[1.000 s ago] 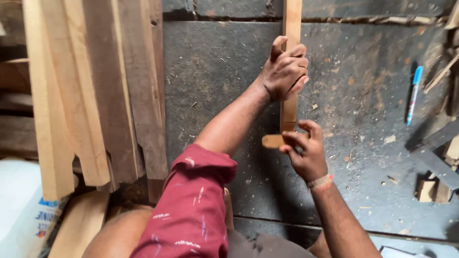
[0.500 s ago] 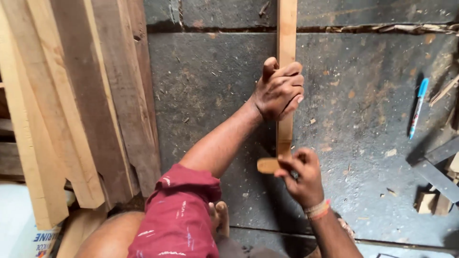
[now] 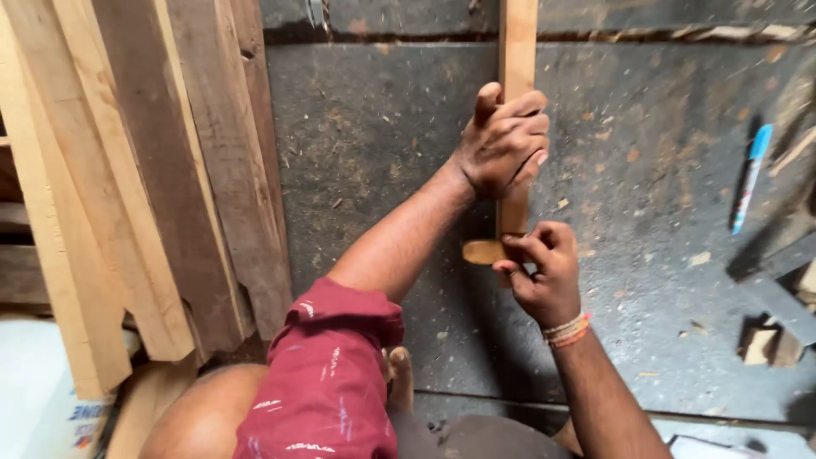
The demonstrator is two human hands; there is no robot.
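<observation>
A long narrow wooden strip (image 3: 517, 51) lies lengthwise on a dark, dusty work surface (image 3: 382, 153). My left hand (image 3: 503, 144) is wrapped around the strip partway along it, thumb up. My right hand (image 3: 541, 272) pinches a small light wooden piece (image 3: 482, 251) and holds it crosswise against the strip's near end. An orange band sits on my right wrist. A red sleeve covers my left upper arm.
Several wooden planks (image 3: 170, 170) lean stacked at the left. A blue marker pen (image 3: 751, 177) lies at the right, with dark bars and small wood offcuts (image 3: 761, 344) beyond it. Wood chips litter the surface. A white bag (image 3: 34, 399) sits at the lower left.
The view shifted slightly. My right hand and the small piece stay at the strip's end, now a little higher; my left hand keeps its grip.
</observation>
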